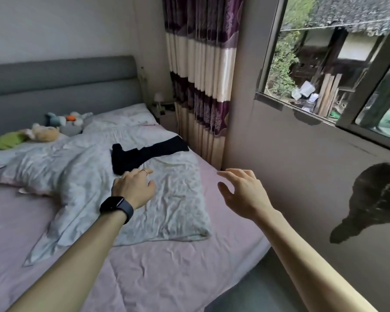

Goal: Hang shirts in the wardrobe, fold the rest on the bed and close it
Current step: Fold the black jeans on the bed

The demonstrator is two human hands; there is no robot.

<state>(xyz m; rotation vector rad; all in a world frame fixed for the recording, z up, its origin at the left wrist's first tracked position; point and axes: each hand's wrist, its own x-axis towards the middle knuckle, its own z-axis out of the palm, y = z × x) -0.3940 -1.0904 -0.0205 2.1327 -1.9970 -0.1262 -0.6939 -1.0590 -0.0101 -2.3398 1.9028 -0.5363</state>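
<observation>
black cloth, a dark garment (144, 154), lay spread flat on the crumpled quilt (77, 172) toward the right edge of the bed (167, 266), probably laid out that way so it could be folded. the left hand (133, 188), with a watch (116, 207) on its wrist, hovered just beside the garment's near end. its fingers (144, 171) were loosely curled and grasped nothing; whether they touched the cloth could not be told. the right hand (241, 194) hung over the bed's right edge, its fingers (234, 173) spread and released, apparently ready to take the other side of the garment.

room looked tight on the right: the wall (291, 176) stood close along that edge, and the curtain (203, 86) hung at the bed's far right corner. soft toys (43, 131) sat by the headboard (54, 82), well apart from the garment. the near part of the bed offered bare sheet for folding. the wardrobe was not in view.
</observation>
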